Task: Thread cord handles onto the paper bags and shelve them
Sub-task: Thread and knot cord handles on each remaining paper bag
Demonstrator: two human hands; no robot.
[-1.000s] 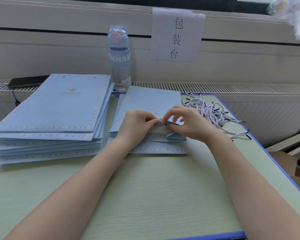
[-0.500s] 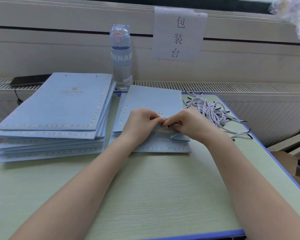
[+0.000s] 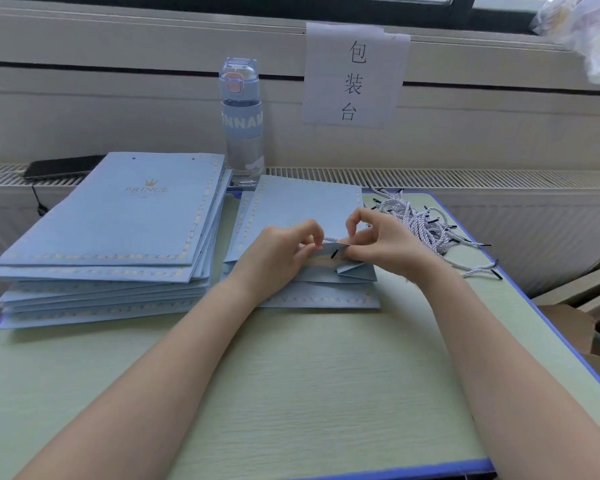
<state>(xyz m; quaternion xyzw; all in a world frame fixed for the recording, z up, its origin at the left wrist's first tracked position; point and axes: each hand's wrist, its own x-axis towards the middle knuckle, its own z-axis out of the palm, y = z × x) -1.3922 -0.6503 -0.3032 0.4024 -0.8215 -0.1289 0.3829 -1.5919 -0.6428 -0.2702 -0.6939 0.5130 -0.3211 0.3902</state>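
Working on the top bag [image 3: 305,209] of a low stack at the middle of the table [image 3: 291,393], with the bag's near edge folded up as a flap. Pinching the left end of that flap with the left hand [image 3: 278,261], fingers [image 3: 309,228] curled tight on the paper. Pinching the cord [image 3: 330,240] with the right hand [image 3: 388,247], thumb and forefinger curled into a ring and closing at the flap's right end; other fingers tucked under, position not resolvable. Seeing a short run of pale twisted cord bridging the gap between the two hands, just behind the flap. Seeing its black tip [image 3: 334,253] poking out through the flap on the near side.

Noting a loose heap of cords [image 3: 426,226] lying on the table just right of the low stack, beyond the right hand. Noting a taller stack of bags [image 3: 118,220] lying flat at the table's left, crown logo up, two punched holes along the far edge. Logging a water bottle [image 3: 241,126] standing upright behind the gap between the stacks, a paper sign [image 3: 355,76] fixed to the wall, and a dark phone [image 3: 63,166] lying on the radiator grille [image 3: 465,178] at far left.
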